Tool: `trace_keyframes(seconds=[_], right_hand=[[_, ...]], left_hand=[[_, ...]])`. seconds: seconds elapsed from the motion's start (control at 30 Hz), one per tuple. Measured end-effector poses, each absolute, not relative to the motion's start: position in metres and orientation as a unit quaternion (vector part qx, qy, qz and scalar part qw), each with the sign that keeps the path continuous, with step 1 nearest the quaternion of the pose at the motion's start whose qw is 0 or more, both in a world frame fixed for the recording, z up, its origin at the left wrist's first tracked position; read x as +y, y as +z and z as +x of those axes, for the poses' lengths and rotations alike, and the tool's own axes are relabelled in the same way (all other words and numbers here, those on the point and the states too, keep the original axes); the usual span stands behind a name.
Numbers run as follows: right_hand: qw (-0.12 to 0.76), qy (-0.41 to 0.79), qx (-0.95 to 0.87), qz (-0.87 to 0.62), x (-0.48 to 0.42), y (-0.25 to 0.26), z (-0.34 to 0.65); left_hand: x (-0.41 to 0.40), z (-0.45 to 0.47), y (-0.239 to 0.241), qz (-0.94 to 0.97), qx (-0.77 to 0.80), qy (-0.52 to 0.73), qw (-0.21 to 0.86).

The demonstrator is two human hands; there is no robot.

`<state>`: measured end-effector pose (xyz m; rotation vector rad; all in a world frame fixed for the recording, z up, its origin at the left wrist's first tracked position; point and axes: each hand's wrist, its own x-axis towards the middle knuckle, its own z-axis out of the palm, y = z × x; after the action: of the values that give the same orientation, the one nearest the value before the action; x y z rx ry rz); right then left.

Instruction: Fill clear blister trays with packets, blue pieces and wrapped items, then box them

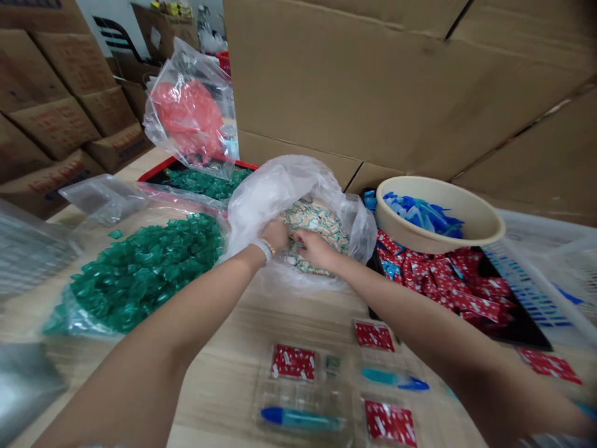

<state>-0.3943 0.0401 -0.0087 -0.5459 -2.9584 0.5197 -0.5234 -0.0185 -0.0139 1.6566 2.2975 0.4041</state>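
Note:
Both my hands are inside a translucent white plastic bag (pixel 275 180) filled with small flat pieces (pixel 326 221) patterned in green, orange and white. My left hand (pixel 276 235), with a band at the wrist, is curled at the left side of the pile; its fingertips are hidden. Just to its right, my right hand (pixel 314 249) reaches over the pieces with fingers bent and pinched together. Whatever either hand grips is too small or blurred to make out.
Green plastic pieces (pixel 153 267) lie heaped on clear plastic at left. A cream basin (pixel 438 242) of blue pieces stands by red packets (pixel 443 280) on a black tray. Clear blister trays (pixel 303 395) with red packets and blue pens lie in front. Cardboard (pixel 373 81) stands behind.

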Motion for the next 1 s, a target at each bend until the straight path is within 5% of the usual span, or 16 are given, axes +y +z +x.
trace_keyframes(seconds=[1.0], right_hand=[[0.064, 0.163, -0.969, -0.176, 0.068, -0.007, -0.393]], left_hand=[[-0.061, -0.524, -0.022, 0.578, 0.790, 0.177, 0.103]])
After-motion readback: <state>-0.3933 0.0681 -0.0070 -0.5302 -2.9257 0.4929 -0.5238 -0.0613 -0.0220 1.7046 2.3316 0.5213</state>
